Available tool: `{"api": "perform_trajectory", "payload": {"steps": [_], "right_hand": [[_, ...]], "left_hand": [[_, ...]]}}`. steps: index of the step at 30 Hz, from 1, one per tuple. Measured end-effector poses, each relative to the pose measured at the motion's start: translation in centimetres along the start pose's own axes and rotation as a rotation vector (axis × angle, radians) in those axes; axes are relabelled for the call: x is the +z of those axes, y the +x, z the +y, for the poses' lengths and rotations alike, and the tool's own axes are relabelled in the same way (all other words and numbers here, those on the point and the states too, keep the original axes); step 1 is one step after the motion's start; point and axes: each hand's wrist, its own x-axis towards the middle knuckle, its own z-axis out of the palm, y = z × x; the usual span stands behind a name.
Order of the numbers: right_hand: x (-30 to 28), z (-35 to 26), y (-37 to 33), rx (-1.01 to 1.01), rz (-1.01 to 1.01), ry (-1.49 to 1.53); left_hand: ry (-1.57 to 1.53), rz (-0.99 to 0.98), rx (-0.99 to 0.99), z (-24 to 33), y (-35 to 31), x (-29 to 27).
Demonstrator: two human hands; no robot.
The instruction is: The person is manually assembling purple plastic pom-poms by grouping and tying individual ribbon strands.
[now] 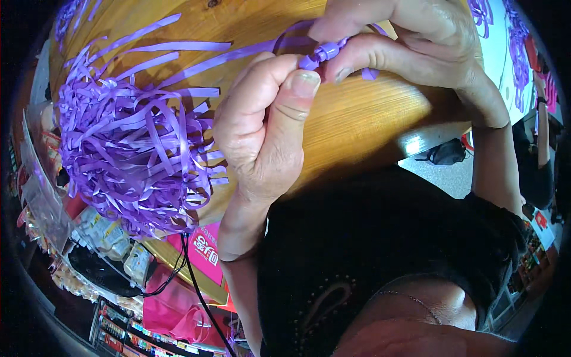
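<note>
A short length of purple ribbon (326, 52), bunched into a small folded or knotted shape, sits between my two hands above the wooden table. My left hand (264, 122) pinches one end of it between thumb and curled forefinger. On its other side, my right hand (416, 50) closes thumb and fingers on the ribbon, whose tail hangs below the thumb. Whether the shape is a finished knot, I cannot tell. To the left of my left hand lies a large heap of purple ribbon strips (131, 143), with several loose ends stretching across the wood.
The wooden table (357, 113) has a curved near edge close to my body. More purple ribbon (518, 53) lies on a white surface at the far right, near another person's arm (542, 128). Below left are a pink bag (169, 303), plastic packs (110, 235) and a black cable (193, 273).
</note>
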Motion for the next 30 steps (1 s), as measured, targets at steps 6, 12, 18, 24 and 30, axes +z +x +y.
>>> {"api": "perform_trajectory", "payload": {"steps": [6, 12, 18, 24, 30], "right_hand": [[-0.4, -0.6, 0.2, 0.007, -0.112, -0.134], [0.7, -1.9, -0.6, -0.171, 0.027, -0.295], [-0.4, -3.0, -0.3, 0.053, -0.01, -0.203], [0.4, -1.4, -0.6, 0.002, -0.025, -0.198], [0.3, -1.8, -0.9, 0.145, 0.076, 0.197]], "left_hand": [[0.038, 0.027, 0.037, 0.0, 0.1, 0.2], [0.094, 0.079, 0.164, -0.7, 0.1, 0.3], [0.102, 0.043, 0.094, -0.6, 0.1, 0.2], [0.058, 0.069, 0.109, -0.9, -0.1, 0.3], [0.04, 0.077, 0.139, -1.1, 0.0, 0.4]]}}
